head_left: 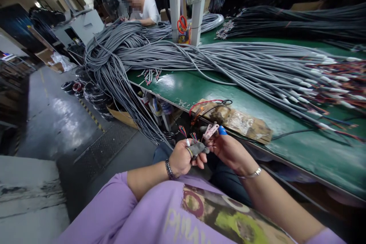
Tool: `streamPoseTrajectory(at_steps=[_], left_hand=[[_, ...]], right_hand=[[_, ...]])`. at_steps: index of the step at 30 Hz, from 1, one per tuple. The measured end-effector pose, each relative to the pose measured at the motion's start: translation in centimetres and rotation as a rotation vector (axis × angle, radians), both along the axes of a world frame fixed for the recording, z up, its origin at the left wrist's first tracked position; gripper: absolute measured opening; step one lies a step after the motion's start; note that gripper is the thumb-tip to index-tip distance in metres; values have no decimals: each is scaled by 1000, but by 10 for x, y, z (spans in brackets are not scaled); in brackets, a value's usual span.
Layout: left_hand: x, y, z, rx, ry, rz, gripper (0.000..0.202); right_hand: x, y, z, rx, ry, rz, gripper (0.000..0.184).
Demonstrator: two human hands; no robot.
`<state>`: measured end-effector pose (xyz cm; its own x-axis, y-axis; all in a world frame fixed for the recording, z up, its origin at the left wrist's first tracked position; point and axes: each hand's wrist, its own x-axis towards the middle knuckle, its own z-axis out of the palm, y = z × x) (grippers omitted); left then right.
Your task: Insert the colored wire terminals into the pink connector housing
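In the head view, the left hand (183,157) is curled, gripping coloured wires (193,136) whose fanned ends stick up above its knuckles, with a white sleeve (188,142) beside its thumb. Grey coverings (197,148) wrap some of its fingers. The right hand (230,151) is just beside it, its fingertips drawn together next to the left fingers where thin strands show; whether it is pinching them I cannot tell. A blue covering (222,130) sits on one of its digits, and a pale pink piece (211,131) stands just past its fingertips, though how it is held is unclear.

Just beyond the right hand, a taped cardboard strip (251,125) lies along the near edge of the green bench (206,84), with a red lead (204,102) at its end nearer the left hand. Farther from both hands, a thick bundle of grey cables (171,57) stretches across the bench; beyond the left hand it spills over the edge, while beyond the right hand it ends in bared, coloured conductors (340,80). Well beyond the hands are orange-handled scissors (182,24) and a co-worker in a white shirt (151,9).
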<state>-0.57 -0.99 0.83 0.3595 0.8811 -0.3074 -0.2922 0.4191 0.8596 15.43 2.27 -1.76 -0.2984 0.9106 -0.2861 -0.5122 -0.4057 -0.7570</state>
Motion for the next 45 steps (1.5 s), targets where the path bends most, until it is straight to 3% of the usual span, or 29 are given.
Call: streamPoseTrajectory(at_steps=[3, 7, 11, 16, 23, 31, 37, 41, 45], left_hand=[[3, 3, 1, 2, 8, 6, 45], [6, 6, -1, -5, 24, 20, 45], [9, 7, -2, -3, 7, 18, 43], [13, 10, -3, -21, 23, 25, 42], [13, 8, -7, -35, 54, -6, 42], [2, -6, -7, 0, 66, -19, 42], [5, -7, -1, 41, 6, 113, 41], [10, -4, 1, 41, -12, 186, 39], [14, -2, -1, 70, -24, 204, 37]], right_hand=[[-4, 1, 7, 68, -65, -33, 42], [-8, 0, 11, 38, -110, -82, 49], [-10, 1, 14, 72, -180, -123, 44], [-11, 0, 12, 59, -50, -56, 42], [-12, 2, 1, 76, -44, -106, 40], [-4, -2, 10, -55, 88, -17, 47], [-7, -3, 11, 8, 58, -44, 29], [-9, -4, 8, -14, 102, -66, 30], [-13, -3, 7, 37, 207, 97, 42]])
